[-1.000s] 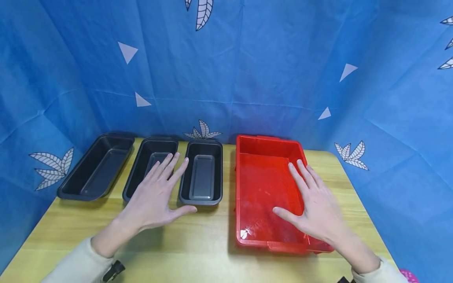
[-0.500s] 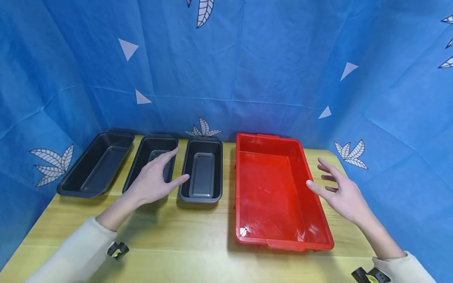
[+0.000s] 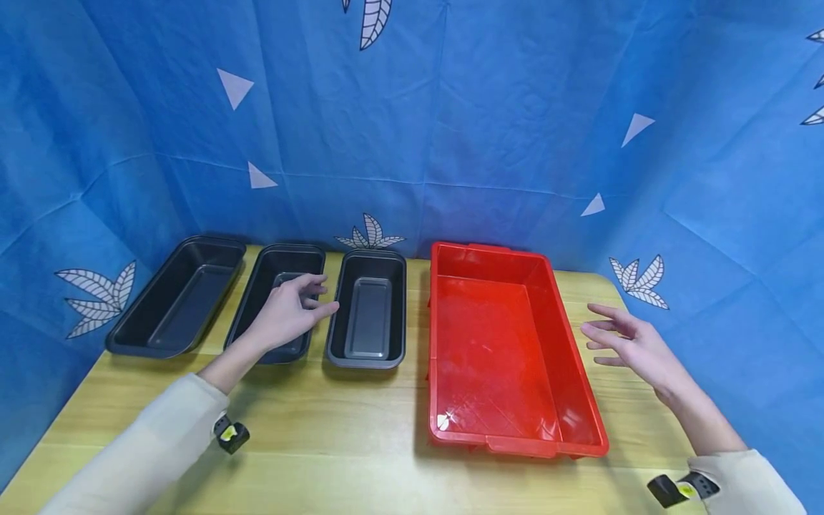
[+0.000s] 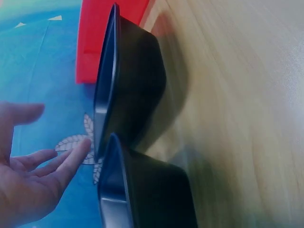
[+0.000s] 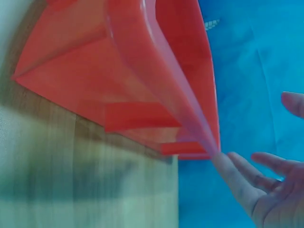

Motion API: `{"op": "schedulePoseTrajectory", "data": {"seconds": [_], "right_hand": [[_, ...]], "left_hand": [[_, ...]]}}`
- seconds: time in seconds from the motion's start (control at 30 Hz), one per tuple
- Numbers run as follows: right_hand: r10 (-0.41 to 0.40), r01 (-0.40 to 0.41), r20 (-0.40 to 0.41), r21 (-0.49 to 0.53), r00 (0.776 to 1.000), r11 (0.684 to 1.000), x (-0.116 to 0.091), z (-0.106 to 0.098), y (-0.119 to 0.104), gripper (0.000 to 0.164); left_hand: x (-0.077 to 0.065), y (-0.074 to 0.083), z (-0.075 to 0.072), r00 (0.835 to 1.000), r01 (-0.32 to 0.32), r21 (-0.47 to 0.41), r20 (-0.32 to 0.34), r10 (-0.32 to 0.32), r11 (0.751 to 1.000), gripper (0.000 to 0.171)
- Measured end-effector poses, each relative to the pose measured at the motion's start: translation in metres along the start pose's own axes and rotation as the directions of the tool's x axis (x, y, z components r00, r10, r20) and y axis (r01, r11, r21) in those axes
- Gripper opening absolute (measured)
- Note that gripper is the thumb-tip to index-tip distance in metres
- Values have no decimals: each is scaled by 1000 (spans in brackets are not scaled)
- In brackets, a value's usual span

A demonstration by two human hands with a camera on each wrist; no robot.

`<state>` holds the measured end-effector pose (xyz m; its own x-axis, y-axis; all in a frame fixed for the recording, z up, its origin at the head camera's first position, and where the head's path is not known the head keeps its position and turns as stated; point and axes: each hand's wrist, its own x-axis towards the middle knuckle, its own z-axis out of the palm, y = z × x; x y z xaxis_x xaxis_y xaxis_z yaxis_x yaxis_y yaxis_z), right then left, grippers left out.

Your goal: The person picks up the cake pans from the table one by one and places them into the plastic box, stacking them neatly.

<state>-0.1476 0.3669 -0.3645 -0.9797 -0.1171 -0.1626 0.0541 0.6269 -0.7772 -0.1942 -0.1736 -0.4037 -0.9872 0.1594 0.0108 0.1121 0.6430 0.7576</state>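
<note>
My left hand (image 3: 287, 311) hovers over the middle black loaf pan (image 3: 247, 307) with its fingers loosely bent and nothing held. Part of that pan is hidden behind the hand. To the right of it stands a second black loaf pan (image 3: 369, 318), and a third loaf pan (image 3: 183, 304) lies at the far left. My right hand (image 3: 644, 350) is off the right side of the red tray (image 3: 492, 350), fingers relaxed and holding nothing. In the right wrist view its fingers (image 5: 237, 187) appear near the tray's rim; I cannot tell whether they touch.
A wooden table (image 3: 347, 443) bears the tray and pans. Blue cloth (image 3: 386, 107) with white leaf and triangle prints hangs behind and along both sides. Each wrist carries a black strap with a small camera (image 3: 232, 435).
Both hands were spread flat, the left by the pans and the right above the tray. The right hand has moved right, off the tray. Fingers of both hands have relaxed and bent.
</note>
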Motion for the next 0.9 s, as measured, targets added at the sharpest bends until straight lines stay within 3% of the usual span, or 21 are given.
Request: {"op": "schedulePoseTrajectory", "data": {"seconds": [0.2, 0.43, 0.9], "right_hand": [[59, -66, 77, 95, 995, 993, 4, -2, 13, 72], [99, -129, 164, 182, 981, 975, 7, -1, 19, 71], [138, -179, 210, 194, 968, 965, 17, 4, 27, 74]], "left_hand": [[9, -10, 6, 998, 62, -64, 35, -60, 996, 65], [17, -11, 13, 987, 148, -73, 66, -144, 986, 66], [29, -9, 26, 975, 207, -45, 91, -202, 977, 67]]}}
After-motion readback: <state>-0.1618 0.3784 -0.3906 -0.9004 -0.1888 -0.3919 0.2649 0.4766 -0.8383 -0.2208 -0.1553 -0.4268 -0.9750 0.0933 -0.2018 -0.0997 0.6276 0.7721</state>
